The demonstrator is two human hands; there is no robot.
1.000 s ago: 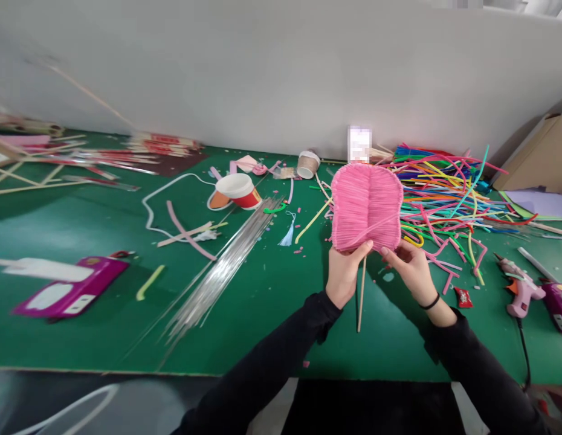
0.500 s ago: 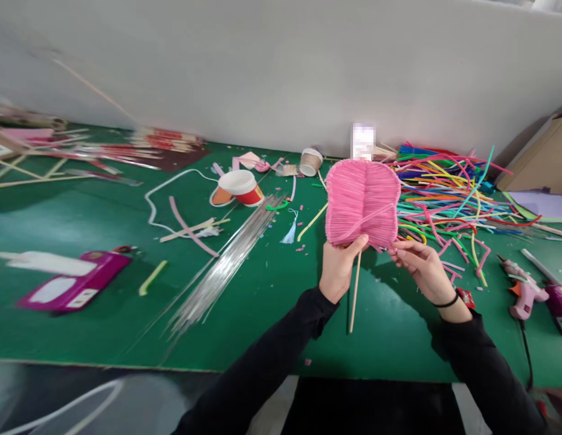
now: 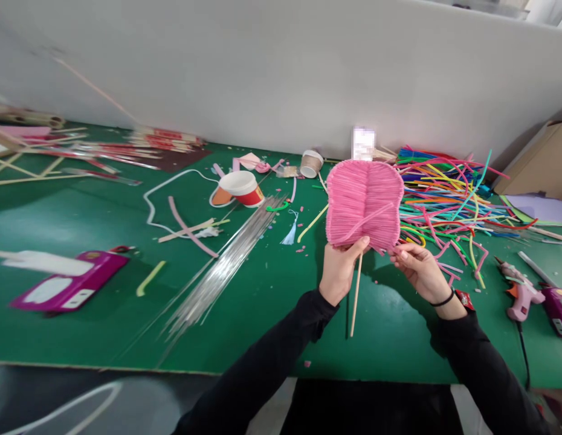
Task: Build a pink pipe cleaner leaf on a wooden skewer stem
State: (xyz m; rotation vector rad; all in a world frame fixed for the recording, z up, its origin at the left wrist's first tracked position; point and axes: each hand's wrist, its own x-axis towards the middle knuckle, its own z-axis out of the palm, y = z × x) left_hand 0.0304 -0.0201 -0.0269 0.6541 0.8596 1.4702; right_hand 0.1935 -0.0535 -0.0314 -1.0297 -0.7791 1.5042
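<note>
A pink fan (image 3: 363, 202) made of rows of fuzzy pipe cleaners is held upright above the table, a thin wooden stick (image 3: 355, 302) running down from its lower edge. My left hand (image 3: 339, 269) is closed round the fan's bottom, its thumb pressed on the front near the stick. At the lower right corner, the fingertips of my right hand (image 3: 419, 269) pinch the fan's edge; the exact bit between them is too small to make out. One loose-looking pink strip (image 3: 369, 220) lies slantwise across the fan's front.
Behind and right of the fan lies a heap of coloured pipe cleaners (image 3: 448, 187). A pink glue gun (image 3: 519, 293) rests at the right. Thin metal wires (image 3: 226, 266), a paper cup (image 3: 245, 186), a blue tassel (image 3: 290, 229) and a purple box (image 3: 81, 284) are spread leftward on the green table (image 3: 263, 326).
The fan has shifted very slightly to the right. Both hands keep much the same hold, and the view has tilted a little.
</note>
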